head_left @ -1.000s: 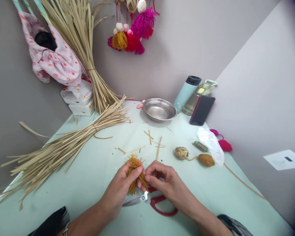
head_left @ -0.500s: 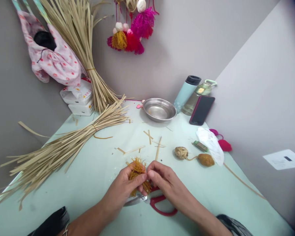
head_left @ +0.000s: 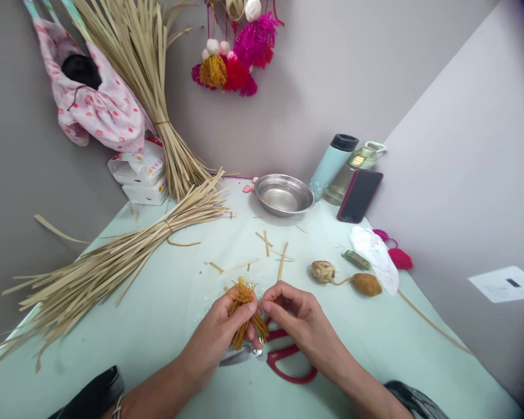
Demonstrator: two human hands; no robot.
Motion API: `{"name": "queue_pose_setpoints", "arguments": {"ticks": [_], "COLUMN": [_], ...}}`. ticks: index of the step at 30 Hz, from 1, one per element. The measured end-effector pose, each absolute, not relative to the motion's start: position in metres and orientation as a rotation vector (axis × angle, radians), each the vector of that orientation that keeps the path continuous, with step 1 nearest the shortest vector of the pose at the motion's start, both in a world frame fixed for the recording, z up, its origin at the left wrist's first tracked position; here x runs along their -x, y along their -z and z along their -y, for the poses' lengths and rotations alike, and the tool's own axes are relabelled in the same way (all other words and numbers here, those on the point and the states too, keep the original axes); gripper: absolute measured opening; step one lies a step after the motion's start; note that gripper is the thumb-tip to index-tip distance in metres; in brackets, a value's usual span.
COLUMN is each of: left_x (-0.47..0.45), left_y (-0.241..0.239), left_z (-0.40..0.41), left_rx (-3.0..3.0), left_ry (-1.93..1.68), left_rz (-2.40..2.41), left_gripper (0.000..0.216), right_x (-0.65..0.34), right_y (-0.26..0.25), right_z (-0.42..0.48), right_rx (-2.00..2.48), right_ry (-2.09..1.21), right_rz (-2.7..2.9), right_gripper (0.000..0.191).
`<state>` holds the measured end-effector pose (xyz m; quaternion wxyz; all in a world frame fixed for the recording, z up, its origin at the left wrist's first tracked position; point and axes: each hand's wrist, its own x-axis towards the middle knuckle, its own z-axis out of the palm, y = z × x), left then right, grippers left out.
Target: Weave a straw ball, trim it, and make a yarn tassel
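Note:
A mustard-yellow yarn tassel [head_left: 243, 289] is pinched in my left hand [head_left: 225, 323], its strands sticking out above and below the fingers. Close beside it, my right hand [head_left: 292, 311] has thumb and forefinger pressed together; what is between them, perhaps a thin strand, is too small to make out. Beneath both hands lies a pair of scissors with red handles [head_left: 294, 379], its blades pointing left and partly covered by the left hand and the tassel.
Dried straw strips lie in a tied bundle [head_left: 144, 247] on the left. A steel bowl [head_left: 283, 195], a blue tumbler [head_left: 332, 166] and a phone [head_left: 359, 196] stand at the back. To the right are a woven straw ball [head_left: 322, 272] and a mustard yarn bundle [head_left: 367, 284].
My right hand has drawn slightly away from the left, opening a small gap between the fingertips. The left hand has shifted a little with the tassel. The scissors stay put.

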<state>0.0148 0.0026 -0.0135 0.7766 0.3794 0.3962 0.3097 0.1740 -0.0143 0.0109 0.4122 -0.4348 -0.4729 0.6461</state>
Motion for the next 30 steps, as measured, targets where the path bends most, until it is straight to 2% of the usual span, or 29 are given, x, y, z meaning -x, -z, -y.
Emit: {"name": "queue_pose_setpoints", "arguments": {"ticks": [10,19,30], "left_x": [-0.0150,-0.0144,-0.0154], "left_y": [0.0154,0.0157,0.0146], "left_z": [-0.0021,-0.0020,-0.0013], "left_rx": [-0.855,-0.885,-0.845], "left_ry": [-0.627,-0.629,-0.649], "left_rz": [-0.864,-0.880,-0.899], "left_gripper": [0.022,0.023,0.024], "right_x": [-0.1759,-0.1736,-0.1741], "right_y": [-0.0079,-0.0102,-0.0076], "right_z": [0.0145,0.0177,0.0150], "right_rx": [1.315,1.065,1.090], "right_ry": [-1.427,-1.701,-1.670], "right_rz": [1.297,1.251,1.222], "right_gripper": [0.023,0.028,0.023]}}
